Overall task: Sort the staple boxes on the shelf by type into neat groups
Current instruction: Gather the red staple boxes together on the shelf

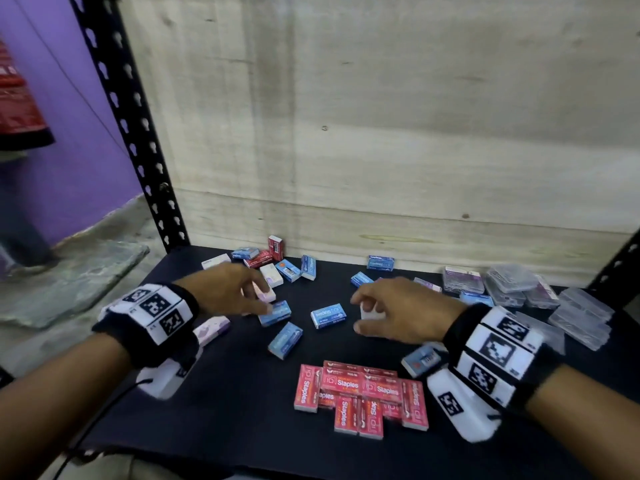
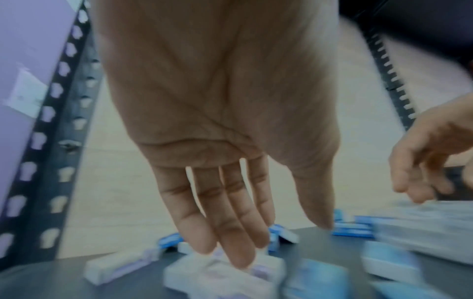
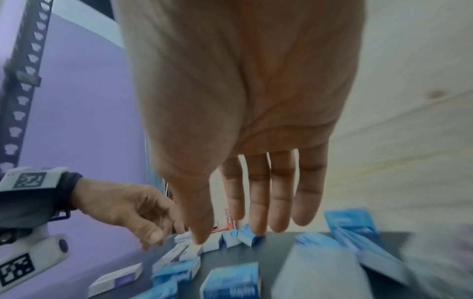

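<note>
so, mid-sort. red staple boxes point(image 1: 360, 396) are already bunched in a tidy block at the front edge of the dark shelf point(image 1: 225, 403), so that type looks mostly done, tho a couple of red ones still sit at the back by the wood panel point(image 1: 381, 133). blue boxes point(image 1: 328, 316) are scattered thru the middle and back, white/lilac boxes point(image 1: 212, 329) mostly to my left, and clear plastic cases point(image 1: 512, 284) are piled at far right.

my left hand point(image 1: 225, 289) is over a white/lilac box point(image 2: 225, 271) w/ fingers straight and relaxed in the wrist view, tips just at its top, not gripping anything. my right hand point(image 1: 405, 310) has fingers bent down over a small white box point(image 1: 370, 311) in the head view; the wrist view is blurred and shows the fingers fairly straight, so i can't tell whether it's really pinched or only touched.

my guess is the step is collecting the white/lilac ones. to do it well: take each box by its long sides w/ thumb and fingers, since they're light cardboard and will skid on the smooth shelf if i just push from the top. pick a bare patch at left-front, well apart from the red block, and lay them flat, same way up, edges touching. watch the blue box point(image 1: 275, 312) just beside my left fingertips, easy to knock it. both hands can work at once as long as they feed the same pile and don't cross.
</note>
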`<act>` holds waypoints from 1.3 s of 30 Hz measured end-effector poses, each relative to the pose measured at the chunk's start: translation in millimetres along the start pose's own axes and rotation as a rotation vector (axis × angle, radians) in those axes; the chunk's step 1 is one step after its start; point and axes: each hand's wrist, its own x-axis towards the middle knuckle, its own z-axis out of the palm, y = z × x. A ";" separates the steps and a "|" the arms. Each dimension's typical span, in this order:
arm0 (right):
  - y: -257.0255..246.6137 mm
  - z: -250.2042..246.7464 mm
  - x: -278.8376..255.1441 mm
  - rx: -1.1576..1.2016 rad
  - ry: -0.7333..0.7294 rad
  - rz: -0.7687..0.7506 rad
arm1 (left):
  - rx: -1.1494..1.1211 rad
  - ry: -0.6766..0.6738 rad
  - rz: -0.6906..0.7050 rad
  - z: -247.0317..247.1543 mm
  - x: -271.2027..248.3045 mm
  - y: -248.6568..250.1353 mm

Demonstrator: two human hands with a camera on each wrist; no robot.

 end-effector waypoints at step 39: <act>-30.4 -48.9 112.8 -0.006 0.150 -0.200 | 0.329 0.094 -0.005 -37.9 62.0 -16.3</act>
